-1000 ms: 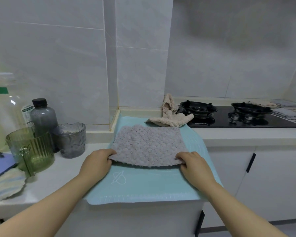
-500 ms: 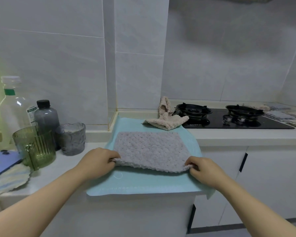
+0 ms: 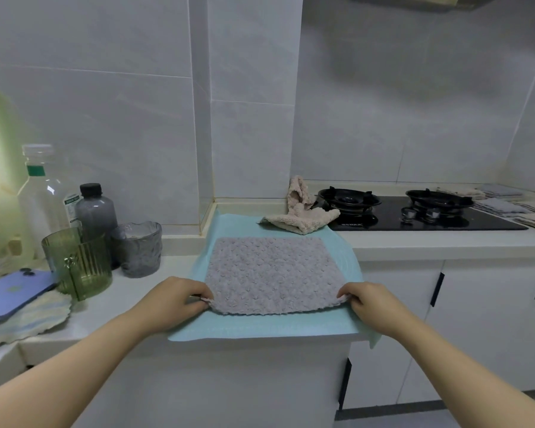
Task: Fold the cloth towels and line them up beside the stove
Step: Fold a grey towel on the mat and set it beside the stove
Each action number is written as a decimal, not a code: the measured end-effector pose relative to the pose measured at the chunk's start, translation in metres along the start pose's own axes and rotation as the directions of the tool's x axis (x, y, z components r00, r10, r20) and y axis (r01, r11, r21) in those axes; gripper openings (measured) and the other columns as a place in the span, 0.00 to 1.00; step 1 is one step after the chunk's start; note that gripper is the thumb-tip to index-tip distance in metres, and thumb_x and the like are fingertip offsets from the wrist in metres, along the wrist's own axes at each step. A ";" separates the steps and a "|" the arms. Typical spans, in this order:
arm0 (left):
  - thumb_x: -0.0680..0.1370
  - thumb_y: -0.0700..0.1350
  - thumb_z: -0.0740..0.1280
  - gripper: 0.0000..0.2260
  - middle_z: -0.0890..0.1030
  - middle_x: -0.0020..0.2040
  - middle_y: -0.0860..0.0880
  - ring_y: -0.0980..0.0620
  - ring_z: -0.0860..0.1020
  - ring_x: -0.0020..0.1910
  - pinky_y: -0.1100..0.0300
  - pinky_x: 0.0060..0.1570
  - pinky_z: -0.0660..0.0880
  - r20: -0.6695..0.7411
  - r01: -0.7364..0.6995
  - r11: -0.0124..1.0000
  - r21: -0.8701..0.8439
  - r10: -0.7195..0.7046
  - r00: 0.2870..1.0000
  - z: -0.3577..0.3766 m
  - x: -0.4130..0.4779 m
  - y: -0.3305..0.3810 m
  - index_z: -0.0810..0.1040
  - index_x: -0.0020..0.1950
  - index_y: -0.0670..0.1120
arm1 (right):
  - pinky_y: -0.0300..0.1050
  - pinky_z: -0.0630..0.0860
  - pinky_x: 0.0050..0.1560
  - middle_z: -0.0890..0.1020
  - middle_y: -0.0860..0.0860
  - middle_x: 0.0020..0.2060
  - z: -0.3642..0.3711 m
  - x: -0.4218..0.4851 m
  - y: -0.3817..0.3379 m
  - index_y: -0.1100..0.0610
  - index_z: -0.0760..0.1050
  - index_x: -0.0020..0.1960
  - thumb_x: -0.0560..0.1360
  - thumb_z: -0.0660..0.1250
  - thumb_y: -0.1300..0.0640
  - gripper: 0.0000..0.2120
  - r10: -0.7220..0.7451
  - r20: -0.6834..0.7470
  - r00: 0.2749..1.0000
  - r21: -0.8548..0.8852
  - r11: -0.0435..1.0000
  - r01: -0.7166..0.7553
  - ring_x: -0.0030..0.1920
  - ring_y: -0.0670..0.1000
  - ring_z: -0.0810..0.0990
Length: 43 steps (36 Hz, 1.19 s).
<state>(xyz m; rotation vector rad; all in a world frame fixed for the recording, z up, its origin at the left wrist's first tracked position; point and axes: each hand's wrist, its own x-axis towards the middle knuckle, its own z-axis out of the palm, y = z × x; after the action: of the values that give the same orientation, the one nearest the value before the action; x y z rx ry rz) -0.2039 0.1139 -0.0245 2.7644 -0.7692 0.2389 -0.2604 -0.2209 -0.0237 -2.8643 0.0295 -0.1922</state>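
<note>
Nearest me, the person's left hand is pinching the near left corner of the grey towel. The right hand is pinching the near right corner, and the fingers of both are curling onto the fabric. The towel is lying flat and fully open on a turquoise mat. The mat is covering the worktop just left of the stove, its front edge hanging over the worktop's lip.

To my eye, the first fold of this towel is only being set up, since both near corners are being gripped and nothing is doubled over yet. I'd judge the next move is calling for both hands to rise together and carry the near edge over to the far edge. The corners will need keeping level so the halves meet squarely, and then the crease will want pressing flat.

Further back, a beige towel is slumping in a crumpled heap against the stove's left edge, partly on the mat and not yet folded. Past the stove's right side, several folded towels are lying in a row, so the line-up is looking well under way.

Well left of the stove, a green ribbed glass and a grey glass are standing side by side.
</note>
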 end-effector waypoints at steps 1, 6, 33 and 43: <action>0.77 0.47 0.64 0.10 0.82 0.55 0.56 0.58 0.77 0.53 0.70 0.50 0.69 -0.006 0.011 1.000 -0.008 -0.011 1.000 0.000 -0.002 -0.001 0.81 0.57 0.51 | 0.41 0.69 0.52 0.78 0.52 0.59 -0.001 -0.001 -0.001 0.54 0.75 0.61 0.77 0.53 0.65 0.19 0.004 -0.006 1.000 0.003 1.000 -0.004 0.59 0.52 0.74; 0.77 0.46 0.66 0.08 0.81 0.48 0.61 0.65 0.76 0.46 0.77 0.43 0.67 0.025 0.029 0.998 -0.059 -0.027 0.999 -0.006 -0.011 -0.004 0.82 0.53 0.51 | 0.38 0.68 0.45 0.81 0.50 0.53 -0.008 -0.010 -0.004 0.56 0.78 0.57 0.75 0.58 0.63 0.15 0.018 -0.022 1.000 0.084 0.996 -0.016 0.52 0.50 0.76; 0.77 0.43 0.65 0.06 0.81 0.41 0.45 0.50 0.79 0.38 0.64 0.35 0.76 0.147 0.401 0.608 -0.685 -0.423 0.894 -0.028 0.034 -0.003 0.78 0.47 0.41 | 0.42 0.64 0.34 0.70 0.55 0.36 -0.018 0.032 -0.008 0.60 0.69 0.40 0.75 0.64 0.62 0.07 0.273 0.047 0.961 0.767 0.606 -0.210 0.38 0.52 0.68; 0.77 0.43 0.67 0.08 0.77 0.34 0.47 0.50 0.75 0.32 0.63 0.28 0.75 -0.054 0.362 0.660 -0.658 -0.521 0.852 -0.007 0.097 -0.020 0.75 0.37 0.45 | 0.41 0.57 0.27 0.63 0.52 0.26 0.000 0.098 -0.008 0.56 0.61 0.30 0.75 0.65 0.63 0.18 0.408 -0.109 0.906 0.808 0.568 -0.159 0.27 0.50 0.60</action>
<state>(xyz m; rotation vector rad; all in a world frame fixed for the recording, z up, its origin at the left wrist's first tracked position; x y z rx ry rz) -0.1116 0.0859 0.0002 2.1199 -0.0436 0.1664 -0.1630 -0.2166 -0.0087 -1.8728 0.3769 -0.4295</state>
